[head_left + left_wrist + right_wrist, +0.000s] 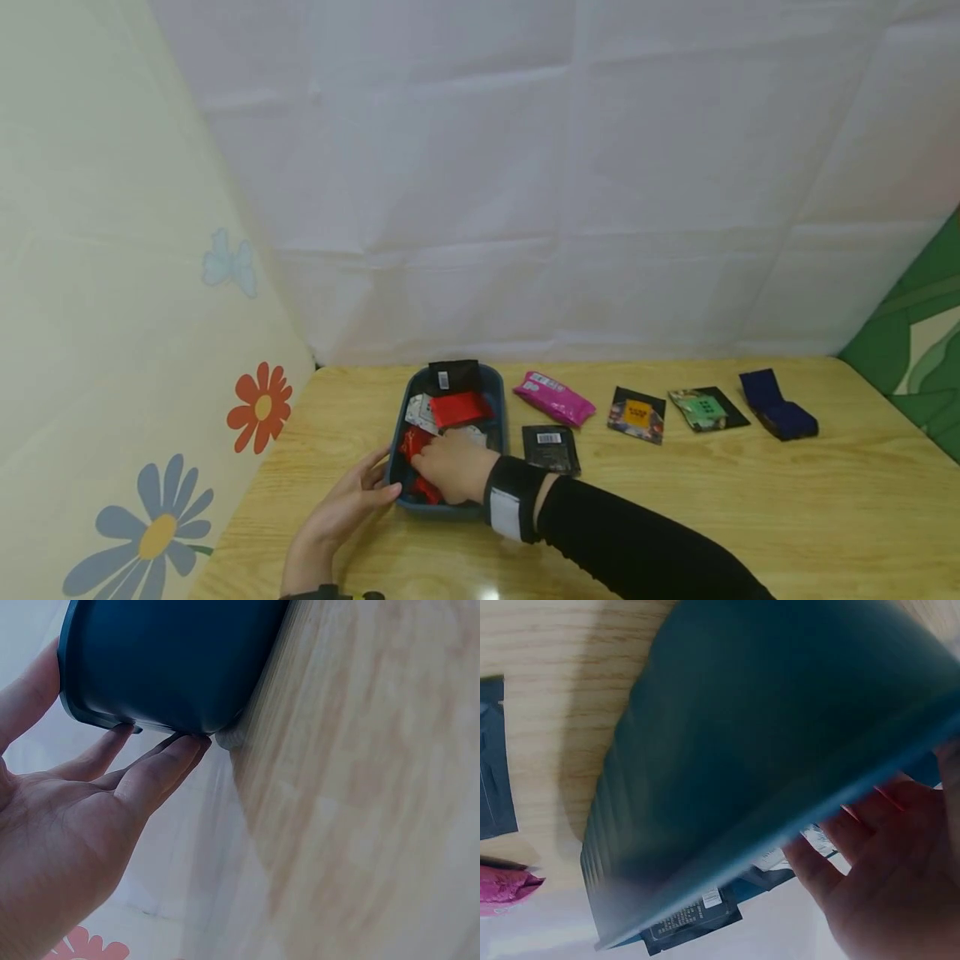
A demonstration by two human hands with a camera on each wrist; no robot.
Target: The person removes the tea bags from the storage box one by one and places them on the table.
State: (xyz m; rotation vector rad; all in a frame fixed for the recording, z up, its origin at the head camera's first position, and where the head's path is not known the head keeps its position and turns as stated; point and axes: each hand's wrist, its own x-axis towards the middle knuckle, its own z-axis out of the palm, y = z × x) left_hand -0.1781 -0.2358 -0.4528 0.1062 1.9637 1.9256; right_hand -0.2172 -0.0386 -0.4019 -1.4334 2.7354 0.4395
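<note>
The left hand [341,508] steadies the blue tray [399,492] near the desk's [750,500] left edge, fingers straight. The right hand [457,467] reaches among its packets; its grip is hidden. A hard tug could tip the tray, spilling packets.

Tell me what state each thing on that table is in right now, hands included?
Blue tray: flat on the table, holding packets.
Left hand: fingers straight, touching the tray's outer wall.
Right hand: inside the tray, on a red packet; grip unclear.
Black packet: leaning over the tray's far rim.
Pink packet: lying on the table, sealed.
Dark blue packet: lying at the far right.
</note>
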